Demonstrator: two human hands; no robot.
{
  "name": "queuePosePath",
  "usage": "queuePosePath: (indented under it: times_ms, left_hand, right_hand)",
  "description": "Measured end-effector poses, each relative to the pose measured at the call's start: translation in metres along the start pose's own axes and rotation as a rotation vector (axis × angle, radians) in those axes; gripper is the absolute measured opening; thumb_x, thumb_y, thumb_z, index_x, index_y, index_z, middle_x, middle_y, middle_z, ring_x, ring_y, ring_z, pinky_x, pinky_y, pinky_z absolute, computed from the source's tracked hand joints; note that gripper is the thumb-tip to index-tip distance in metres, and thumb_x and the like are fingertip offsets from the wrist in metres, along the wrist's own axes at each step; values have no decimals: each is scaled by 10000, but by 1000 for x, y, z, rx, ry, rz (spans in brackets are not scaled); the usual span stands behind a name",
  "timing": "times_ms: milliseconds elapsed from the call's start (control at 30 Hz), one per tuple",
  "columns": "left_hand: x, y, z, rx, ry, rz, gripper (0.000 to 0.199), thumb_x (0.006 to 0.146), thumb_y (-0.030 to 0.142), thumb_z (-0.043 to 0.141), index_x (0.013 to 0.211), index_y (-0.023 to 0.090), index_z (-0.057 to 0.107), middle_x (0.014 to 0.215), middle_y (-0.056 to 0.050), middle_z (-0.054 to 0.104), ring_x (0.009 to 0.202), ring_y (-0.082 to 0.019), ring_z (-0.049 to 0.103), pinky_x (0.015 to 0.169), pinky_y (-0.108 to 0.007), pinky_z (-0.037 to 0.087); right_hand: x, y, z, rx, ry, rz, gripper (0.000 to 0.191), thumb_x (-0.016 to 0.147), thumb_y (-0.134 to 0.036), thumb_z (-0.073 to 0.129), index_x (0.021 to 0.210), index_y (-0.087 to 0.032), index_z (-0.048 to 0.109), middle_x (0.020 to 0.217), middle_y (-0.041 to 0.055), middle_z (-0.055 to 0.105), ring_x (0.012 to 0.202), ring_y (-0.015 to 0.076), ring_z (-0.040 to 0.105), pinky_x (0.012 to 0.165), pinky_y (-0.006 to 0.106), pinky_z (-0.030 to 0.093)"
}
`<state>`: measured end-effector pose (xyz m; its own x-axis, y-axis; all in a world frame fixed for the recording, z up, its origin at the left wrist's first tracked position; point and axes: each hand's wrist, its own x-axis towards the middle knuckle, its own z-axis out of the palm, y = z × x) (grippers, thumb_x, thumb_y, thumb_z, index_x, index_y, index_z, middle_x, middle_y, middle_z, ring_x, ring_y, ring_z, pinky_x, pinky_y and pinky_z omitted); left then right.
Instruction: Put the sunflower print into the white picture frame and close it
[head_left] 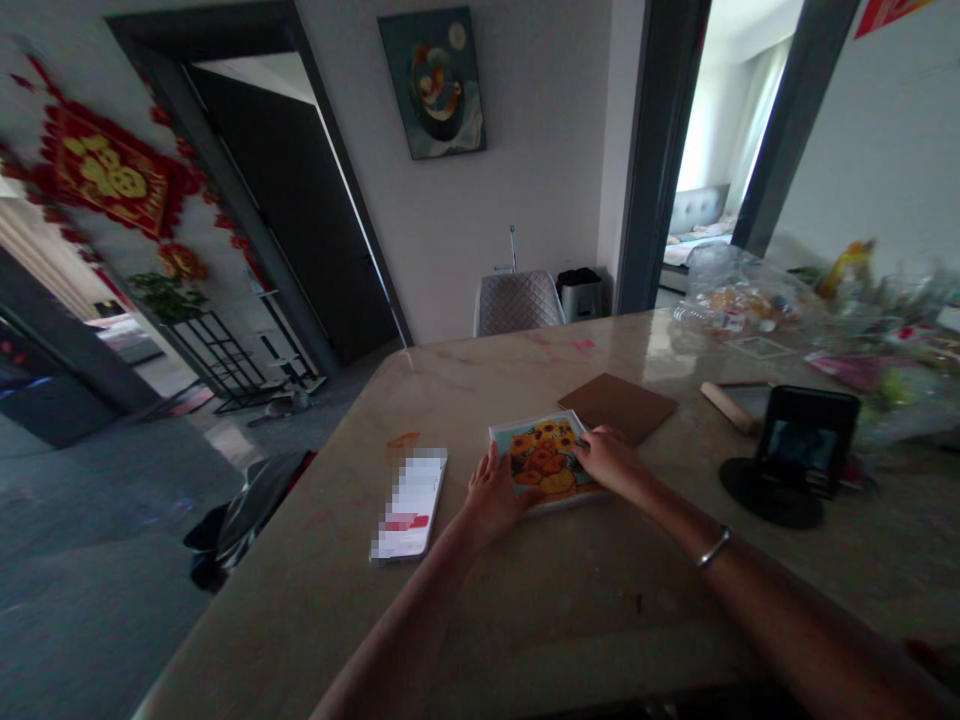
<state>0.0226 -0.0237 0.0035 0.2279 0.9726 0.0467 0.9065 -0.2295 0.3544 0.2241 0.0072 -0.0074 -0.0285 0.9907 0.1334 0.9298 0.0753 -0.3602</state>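
Observation:
A small white-framed picture of orange and yellow sunflowers (546,462) lies on the marble tabletop (300,590). My left hand (493,497) grips its near left edge, and my right hand (607,460) lies over its right side with the fingers on the picture. A square of brown cardboard (616,407) lies just beyond the frame, with one corner tucked near or under it. A phone with a blurred screen (410,503) lies left of my left hand.
A wooden roller (727,407) and a black phone on a round stand (795,450) stand to the right. Plastic bags and clutter (742,295) fill the far right. The table's left edge drops to a dark floor, and a quilted chair (519,303) stands beyond it.

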Motion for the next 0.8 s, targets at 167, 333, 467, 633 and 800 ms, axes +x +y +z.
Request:
queuePosePath:
  times_ms: [167,333,467,633,800]
  left_hand:
    - [0,3,-1,17,-80,-37,780,711,528,503,1341,148,244,1441,-148,167,1315,-313,131,1040,-449,197]
    - [0,2,-3,47,-119,-31,742,730,567,453,1332,169,283,1448,-138,147,1317,-320,105,1037,-461,174]
    - [1,2,-3,83,-136,-20,751,734,581,436,1333,150,301,1444,-153,139,1318,-325,90,1039,-465,158]
    - [2,2,-1,93,-116,-10,732,737,577,437,1325,157,323,1439,-143,171,1316,-326,96,1041,-468,148]
    - [0,4,-2,94,-111,-14,733,744,566,430,1344,173,283,1445,-123,168,1320,-320,80,1046,-462,126]
  right_hand:
    - [6,8,6,70,27,-60,279,793,-322,457,888,-154,659,934,112,616,947,203,543,843,287,375]
    - [2,8,6,31,-8,-117,344,784,-389,483,966,-139,633,1084,138,572,1021,231,517,876,312,366]
    - [-1,8,6,14,-22,-126,449,778,-446,485,1074,-126,592,1234,172,482,1149,263,433,938,343,321]
    - [-3,4,5,82,-54,-132,495,794,-516,418,1069,-151,607,1298,154,430,1195,269,391,958,371,307]
    - [-8,-8,3,100,-28,-132,546,800,-564,363,1081,-168,612,1369,126,350,1296,286,207,1021,424,204]
